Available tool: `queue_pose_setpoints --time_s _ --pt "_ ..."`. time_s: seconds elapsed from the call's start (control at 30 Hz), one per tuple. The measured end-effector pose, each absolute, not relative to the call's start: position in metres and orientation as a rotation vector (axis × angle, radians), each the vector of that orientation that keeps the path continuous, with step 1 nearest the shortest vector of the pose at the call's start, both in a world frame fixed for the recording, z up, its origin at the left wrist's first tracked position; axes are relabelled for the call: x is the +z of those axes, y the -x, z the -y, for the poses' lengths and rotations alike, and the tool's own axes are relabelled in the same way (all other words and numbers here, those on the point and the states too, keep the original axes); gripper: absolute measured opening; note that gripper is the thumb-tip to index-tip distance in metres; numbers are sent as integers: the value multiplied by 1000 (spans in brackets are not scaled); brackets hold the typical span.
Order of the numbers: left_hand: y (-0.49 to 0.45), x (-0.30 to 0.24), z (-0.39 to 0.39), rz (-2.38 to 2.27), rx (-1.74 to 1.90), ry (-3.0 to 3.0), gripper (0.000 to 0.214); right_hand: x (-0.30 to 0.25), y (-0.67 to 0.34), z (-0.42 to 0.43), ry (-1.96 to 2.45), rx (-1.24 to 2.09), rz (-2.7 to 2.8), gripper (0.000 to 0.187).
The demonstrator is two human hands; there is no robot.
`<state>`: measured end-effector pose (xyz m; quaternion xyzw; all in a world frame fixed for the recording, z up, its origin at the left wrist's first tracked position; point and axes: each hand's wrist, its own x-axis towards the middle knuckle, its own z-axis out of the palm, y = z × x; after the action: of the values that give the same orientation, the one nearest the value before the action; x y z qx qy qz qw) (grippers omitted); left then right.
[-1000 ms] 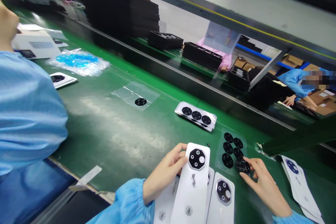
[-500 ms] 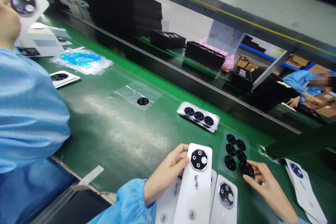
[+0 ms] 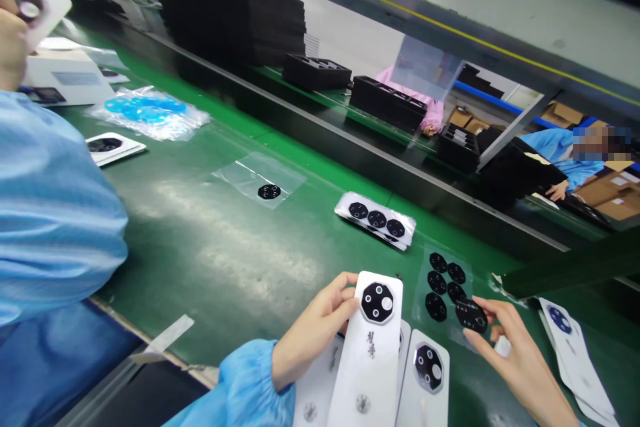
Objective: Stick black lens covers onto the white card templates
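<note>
My left hand [image 3: 320, 327] grips a white phone back cover [image 3: 367, 367] by its left edge; the cover has a black octagonal camera area at its top and dark printed characters below. More white covers lie beneath and beside it, one [image 3: 429, 373] just to the right. My right hand [image 3: 510, 340] pinches a black octagonal camera lens sticker [image 3: 471, 315] at its right edge, above the lower right of a clear sheet [image 3: 423, 283] bearing several like stickers [image 3: 437, 282]. Something small and white [image 3: 502, 346] shows under my right fingers; its kind is unclear.
A stack of white covers [image 3: 575, 360] lies at right, near a green post [image 3: 560, 273]. Beyond my hands are a white pack of stickers [image 3: 375, 220] and a clear film [image 3: 245, 177]. A co-worker's blue sleeve [image 3: 55, 213] fills the left.
My right hand has lifted the black sticker a little off the clear sheet and tilted it. My left hand keeps its hold on the cover. At left, the co-worker's hand has moved further left.
</note>
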<state>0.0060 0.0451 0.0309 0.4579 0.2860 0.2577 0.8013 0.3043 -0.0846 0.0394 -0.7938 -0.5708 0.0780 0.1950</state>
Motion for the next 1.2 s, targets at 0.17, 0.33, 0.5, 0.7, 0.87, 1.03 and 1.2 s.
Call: queue_pose_setpoints --time_s 0.17,0.33,0.5,0.7,0.87,1.03,1.2 --pt "-7 28 -45 -595 551 -1001 33 56 -288 81 2165 164 1732 41" --pt "-9 29 -45 -607 531 -1017 31 75 -265 76 2116 171 1843 40" --pt "-13 31 -44 -605 502 -1035 30 85 -243 68 2043 301 1933 39" --pt "-20 31 -39 -543 479 -1034 31 87 -209 53 1892 473 1990 35" --pt "-22 31 -36 -503 476 -1039 27 85 -192 44 1840 523 1984 37" --pt "-23 31 -36 -500 478 -1072 25 82 -190 40 1829 518 2007 41" --pt "-24 29 -36 -482 484 -1055 27 80 -190 39 1851 522 2005 39"
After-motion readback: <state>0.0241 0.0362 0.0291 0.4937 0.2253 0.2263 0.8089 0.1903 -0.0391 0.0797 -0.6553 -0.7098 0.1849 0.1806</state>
